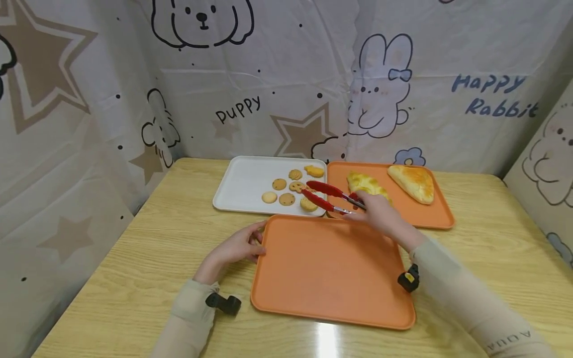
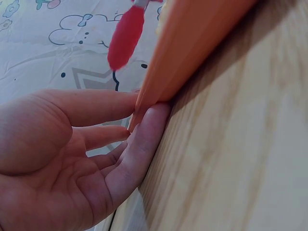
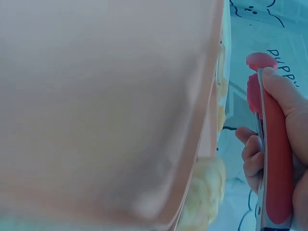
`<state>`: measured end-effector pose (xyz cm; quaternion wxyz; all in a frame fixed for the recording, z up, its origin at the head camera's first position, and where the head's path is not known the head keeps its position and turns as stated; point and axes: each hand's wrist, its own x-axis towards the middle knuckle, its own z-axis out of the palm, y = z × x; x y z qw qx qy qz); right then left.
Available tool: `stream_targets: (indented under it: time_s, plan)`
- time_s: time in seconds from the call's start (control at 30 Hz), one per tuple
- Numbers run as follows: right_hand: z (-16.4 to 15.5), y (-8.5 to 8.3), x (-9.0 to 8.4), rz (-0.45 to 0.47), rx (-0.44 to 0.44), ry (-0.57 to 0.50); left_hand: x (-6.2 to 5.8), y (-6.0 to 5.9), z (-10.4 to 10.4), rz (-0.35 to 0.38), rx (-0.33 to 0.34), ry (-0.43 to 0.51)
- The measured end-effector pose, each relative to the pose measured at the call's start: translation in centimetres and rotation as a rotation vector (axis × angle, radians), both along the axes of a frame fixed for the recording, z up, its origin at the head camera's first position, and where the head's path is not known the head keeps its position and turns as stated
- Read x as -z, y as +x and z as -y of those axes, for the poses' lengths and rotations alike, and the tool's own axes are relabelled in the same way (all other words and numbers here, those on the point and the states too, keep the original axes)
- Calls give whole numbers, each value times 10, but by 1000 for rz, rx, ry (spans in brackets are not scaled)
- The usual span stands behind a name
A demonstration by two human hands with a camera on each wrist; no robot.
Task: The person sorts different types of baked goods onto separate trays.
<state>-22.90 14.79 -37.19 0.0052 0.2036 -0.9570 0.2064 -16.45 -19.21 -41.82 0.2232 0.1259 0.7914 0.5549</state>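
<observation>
The right hand (image 1: 378,213) grips red tongs (image 1: 326,195), their tips parted over the cookies (image 1: 286,191) on the white tray (image 1: 243,184), one tip at a cookie near its right edge. The left hand (image 1: 235,247), fingers straight, touches the left rim of the near orange tray (image 1: 331,271) on the desk (image 1: 147,258). Behind, a second orange tray (image 1: 429,216) holds two breads (image 1: 414,181)

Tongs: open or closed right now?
Open. In the head view the red tongs in the right hand show two arms spread apart over the cookies on the white tray.
</observation>
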Motion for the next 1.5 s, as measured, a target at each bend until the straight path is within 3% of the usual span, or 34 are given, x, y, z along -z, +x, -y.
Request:
stream_targets:
  time_s: [0.5, 0.77, 1.07, 1.5]
  plan:
    - [-66, 64, 2, -74, 18, 12, 1, -1, 1, -6, 2, -5]
    - [-96, 94, 3, -73, 74, 32, 1, -2, 1, 8, 3, 4]
    - [-131, 119, 12, -75, 90, -33, 0, -1, 2, 4, 13, 8]
    - [-184, 144, 26, -11, 210, -23, 1, -2, 1, 19, 14, 2]
